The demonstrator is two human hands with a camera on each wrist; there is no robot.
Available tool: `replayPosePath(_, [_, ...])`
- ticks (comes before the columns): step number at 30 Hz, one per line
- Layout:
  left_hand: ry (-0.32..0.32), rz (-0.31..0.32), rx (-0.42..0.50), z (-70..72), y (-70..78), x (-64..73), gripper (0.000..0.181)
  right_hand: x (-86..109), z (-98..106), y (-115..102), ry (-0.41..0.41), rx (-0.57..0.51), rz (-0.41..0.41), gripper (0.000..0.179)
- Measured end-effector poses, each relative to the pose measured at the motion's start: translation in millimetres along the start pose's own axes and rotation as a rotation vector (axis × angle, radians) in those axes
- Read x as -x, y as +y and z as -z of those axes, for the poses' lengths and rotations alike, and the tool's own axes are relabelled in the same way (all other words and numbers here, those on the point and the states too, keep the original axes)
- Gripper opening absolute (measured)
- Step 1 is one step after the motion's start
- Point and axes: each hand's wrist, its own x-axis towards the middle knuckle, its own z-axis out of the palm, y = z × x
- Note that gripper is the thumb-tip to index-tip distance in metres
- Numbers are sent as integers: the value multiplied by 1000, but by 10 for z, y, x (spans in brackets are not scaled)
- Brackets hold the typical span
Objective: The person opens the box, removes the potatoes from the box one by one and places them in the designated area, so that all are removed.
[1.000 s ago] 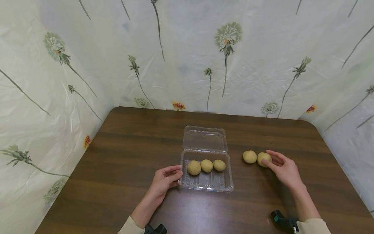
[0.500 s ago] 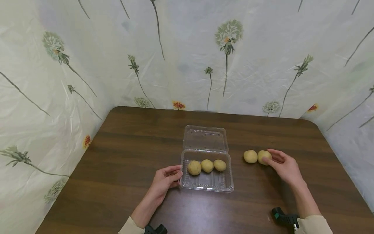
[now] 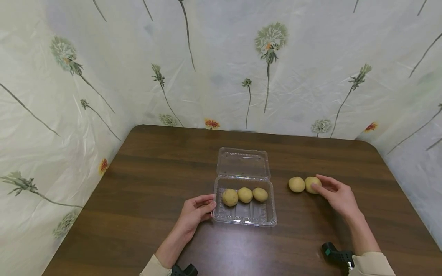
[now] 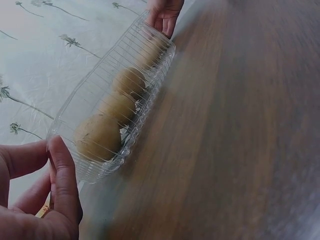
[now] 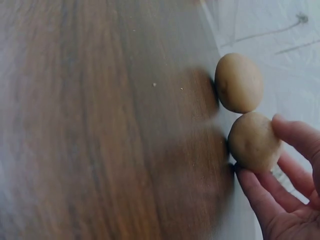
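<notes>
Head view: the left hand (image 3: 195, 214) pinched the left edge of the clear plastic container (image 3: 243, 219), thumb and fingers narrow on its thin wall, probably to steady such a light shell, while 3 potatoes (image 3: 245, 195) lay in a row inside, right of those fingertips, with the lid (image 3: 243, 164) folded back beyond them and so not blocking the base. Well right of the container, the right hand (image 3: 340, 197) held the outer potato (image 3: 313, 185) between thumb and fingers, apparently gripping its free side because the neighbouring potato (image 3: 296, 184) touched the other, left of the fingers on the table (image 3: 165, 165)
</notes>
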Motion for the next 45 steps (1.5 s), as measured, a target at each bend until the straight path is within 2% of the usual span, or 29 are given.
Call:
replayPosePath(16, [13, 3, -36, 17, -18, -3, 41, -23, 10, 10, -3, -1, 3, 75])
replayPosePath(23, [15, -1, -42, 16, -20, 2, 40, -13, 17, 20, -3, -39, -4, 73])
replayPosePath(36, [3, -2, -17, 2, 1, 4, 41, -12, 15, 31, 5, -17, 8, 72])
replayPosePath(45, [4, -1, -14, -2, 8, 12, 41, -15, 32, 58, 8, -51, 13, 71])
